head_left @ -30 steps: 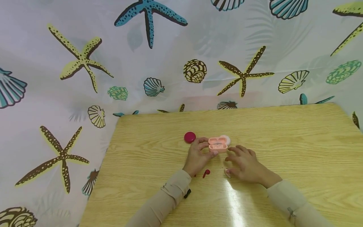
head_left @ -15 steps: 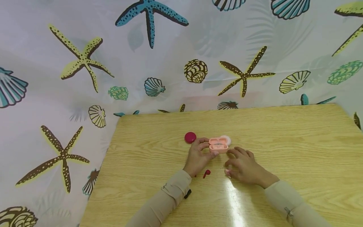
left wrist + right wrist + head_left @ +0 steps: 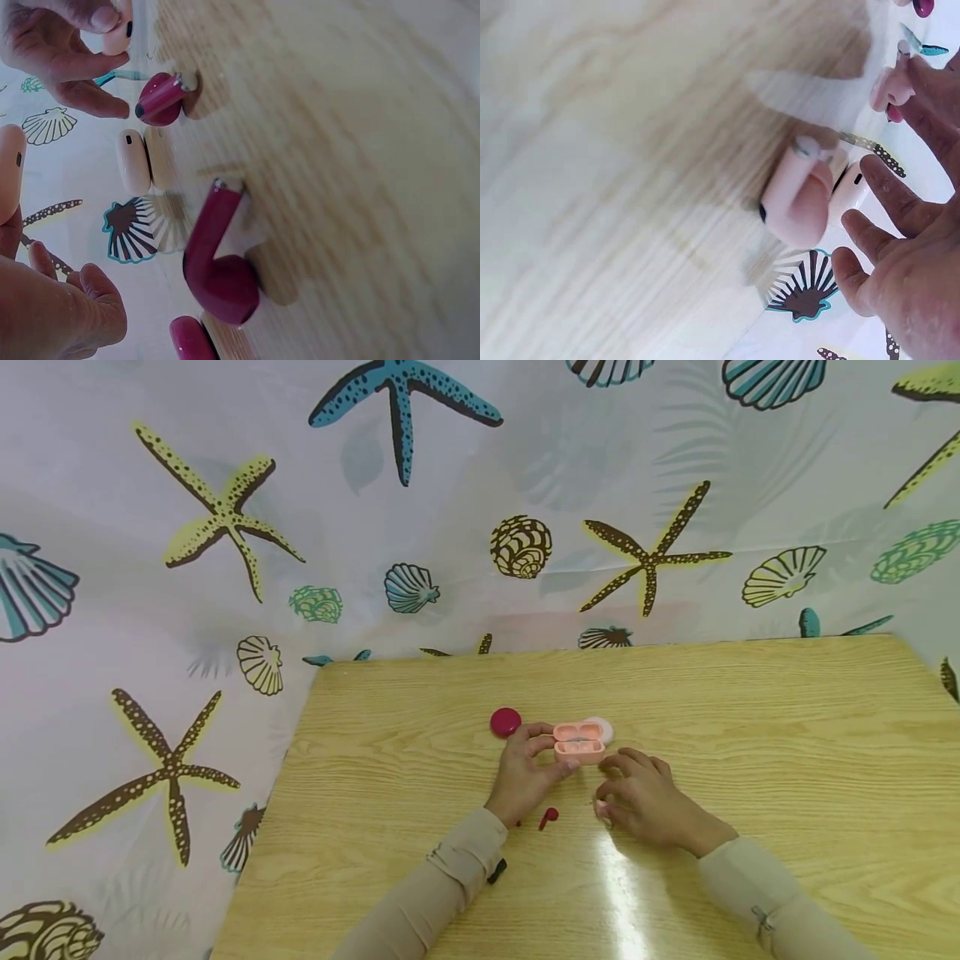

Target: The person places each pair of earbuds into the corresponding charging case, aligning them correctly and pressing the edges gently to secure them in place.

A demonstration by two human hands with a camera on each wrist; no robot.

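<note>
My left hand (image 3: 542,748) grips an open pink earbud case (image 3: 578,745) by its left end, on the wooden table (image 3: 750,710). My right hand (image 3: 611,795) rests just right of the case and pinches a pink earbud (image 3: 116,34) between thumb and finger. A second pink earbud (image 3: 847,191) lies on the table under its other fingers, hidden in the head view. One dark red earbud (image 3: 547,818) lies between my wrists. Another red earbud (image 3: 217,262) lies close by my left wrist.
A round dark red case (image 3: 505,722) sits just left of my left hand. A curtain printed with starfish and shells (image 3: 300,527) hangs behind and left of the table. Bare wood stretches to the right (image 3: 825,760) and toward me.
My right hand has drawn in slightly, fingers a little more curled. The left hand, the case and the red earbud stay where they were.
</note>
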